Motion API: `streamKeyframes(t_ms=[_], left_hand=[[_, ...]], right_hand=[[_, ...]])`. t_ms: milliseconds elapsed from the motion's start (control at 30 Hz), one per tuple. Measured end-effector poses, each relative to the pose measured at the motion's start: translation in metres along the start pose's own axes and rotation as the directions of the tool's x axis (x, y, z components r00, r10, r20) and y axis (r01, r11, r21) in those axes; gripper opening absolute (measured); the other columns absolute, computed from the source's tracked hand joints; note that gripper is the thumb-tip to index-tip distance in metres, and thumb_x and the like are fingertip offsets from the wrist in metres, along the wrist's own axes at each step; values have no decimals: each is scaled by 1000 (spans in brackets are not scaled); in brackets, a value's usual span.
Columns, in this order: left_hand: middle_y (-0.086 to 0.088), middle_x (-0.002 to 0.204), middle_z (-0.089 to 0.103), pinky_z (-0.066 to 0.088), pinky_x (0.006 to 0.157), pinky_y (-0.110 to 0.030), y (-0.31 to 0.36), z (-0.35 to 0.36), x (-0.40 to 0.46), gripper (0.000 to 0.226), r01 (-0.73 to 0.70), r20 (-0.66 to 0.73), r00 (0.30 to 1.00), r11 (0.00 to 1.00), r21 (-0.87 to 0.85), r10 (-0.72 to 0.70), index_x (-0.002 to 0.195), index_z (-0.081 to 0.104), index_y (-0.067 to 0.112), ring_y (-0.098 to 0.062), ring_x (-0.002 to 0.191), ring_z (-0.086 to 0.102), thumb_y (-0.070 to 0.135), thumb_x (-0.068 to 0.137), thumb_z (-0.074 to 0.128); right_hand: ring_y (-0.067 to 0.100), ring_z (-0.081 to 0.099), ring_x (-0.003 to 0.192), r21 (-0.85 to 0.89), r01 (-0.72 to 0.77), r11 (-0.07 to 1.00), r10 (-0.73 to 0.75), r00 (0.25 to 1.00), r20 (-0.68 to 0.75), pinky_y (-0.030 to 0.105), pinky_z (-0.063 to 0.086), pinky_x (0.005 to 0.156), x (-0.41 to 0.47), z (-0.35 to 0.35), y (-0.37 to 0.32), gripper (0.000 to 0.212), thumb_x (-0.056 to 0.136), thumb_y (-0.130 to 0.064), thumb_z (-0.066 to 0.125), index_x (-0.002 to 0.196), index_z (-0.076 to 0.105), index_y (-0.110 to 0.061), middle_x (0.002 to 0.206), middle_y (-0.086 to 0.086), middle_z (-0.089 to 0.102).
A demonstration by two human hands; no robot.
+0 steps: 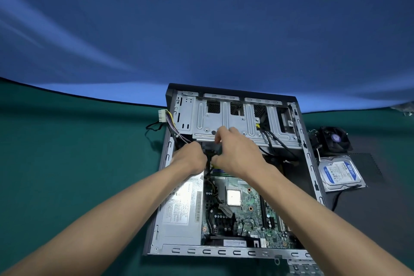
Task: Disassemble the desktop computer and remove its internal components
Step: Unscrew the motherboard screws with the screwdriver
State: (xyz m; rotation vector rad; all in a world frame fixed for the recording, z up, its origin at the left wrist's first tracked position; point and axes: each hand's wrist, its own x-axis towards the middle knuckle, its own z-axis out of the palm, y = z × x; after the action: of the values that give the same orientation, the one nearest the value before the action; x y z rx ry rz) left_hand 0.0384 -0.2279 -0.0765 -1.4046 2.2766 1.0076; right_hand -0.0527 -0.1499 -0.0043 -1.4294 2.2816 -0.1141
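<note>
Head view: both hands' grip, left hand [192, 159] and right hand [235, 152], pinches black cables [209, 158] inside case [310, 163].

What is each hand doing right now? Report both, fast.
Left hand: fingers curled, gripping something dark under the drive cage; what exactly is hidden.
Right hand: fingers curled around the same dark part, probably a cable plug.

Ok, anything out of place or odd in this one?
Mostly expected teardown clutter. A white power plug hangs outside the case at its far left corner. A fan and a hard drive lie loose to its right. No damage visible.
</note>
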Motion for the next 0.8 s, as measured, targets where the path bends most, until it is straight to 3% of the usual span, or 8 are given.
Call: streamKeyframes(t_ms=[133, 267, 433, 533, 600, 733, 800], left_hand=[[-3, 62, 52, 32, 47, -27, 1, 1, 1, 24, -3, -4, 1000, 1000, 0, 3, 61, 50, 11, -20, 55, 46, 6, 83, 42], [-2, 61, 50, 31, 46, -26, 1, 0, 0, 23, -1, 0, 1000, 1000, 8, 1, 61, 48, 12, -19, 52, 43, 7, 82, 41], [-4, 70, 59, 34, 48, -27, 0, 1, 1, 18, -17, -4, 1000, 1000, -5, 17, 71, 57, 10, -21, 60, 52, 7, 84, 44], [-3, 65, 54, 32, 46, -26, 0, 1, 0, 21, -7, -6, 1000, 1000, 0, 7, 65, 53, 11, -19, 56, 48, 7, 83, 44], [-1, 62, 51, 31, 45, -26, 1, 0, 0, 23, -3, -11, 1000, 1000, 4, 3, 62, 50, 12, -18, 53, 45, 7, 84, 45], [-1, 64, 53, 31, 45, -26, 2, 0, 0, 22, -10, -21, 1000, 1000, -10, 10, 66, 53, 12, -18, 56, 48, 9, 86, 45], [-1, 60, 50, 29, 45, -27, 2, 0, -1, 25, -12, -19, 1000, 1000, -7, 12, 61, 49, 12, -18, 54, 45, 8, 85, 44]], right_hand=[[35, 56, 95, -11, -27, 1000, 26, 998, -48, 37, 40, 73, -1, 4, 1, 24, 95, -25, 42, 112, 48, -10, 108, 13, 58], [29, 57, 91, 67, 16, 998, -15, 1000, -6, 36, 46, 73, 0, 1, -1, 17, 89, -19, 53, 105, 51, -14, 104, 8, 60], [27, 57, 87, 147, -55, 988, 68, 994, -88, 34, 42, 68, -5, 2, 1, 22, 91, -36, 54, 92, 55, -14, 91, 5, 61], [25, 57, 86, 178, -21, 984, 30, 998, -49, 34, 44, 70, -6, 3, 2, 12, 89, -22, 55, 99, 54, -15, 96, 5, 63], [24, 56, 86, 205, -28, 978, 23, 999, 26, 33, 46, 73, -6, -1, 2, 24, 83, -16, 60, 106, 51, -17, 102, 4, 61], [32, 57, 92, 132, -93, 987, 97, 995, -22, 38, 46, 76, -7, -1, 3, 27, 94, -34, 50, 109, 49, -11, 103, 11, 61], [35, 56, 96, 119, -63, 991, 66, 998, -17, 40, 45, 78, -7, 1, 1, 23, 95, -24, 47, 113, 45, -10, 111, 13, 56]])
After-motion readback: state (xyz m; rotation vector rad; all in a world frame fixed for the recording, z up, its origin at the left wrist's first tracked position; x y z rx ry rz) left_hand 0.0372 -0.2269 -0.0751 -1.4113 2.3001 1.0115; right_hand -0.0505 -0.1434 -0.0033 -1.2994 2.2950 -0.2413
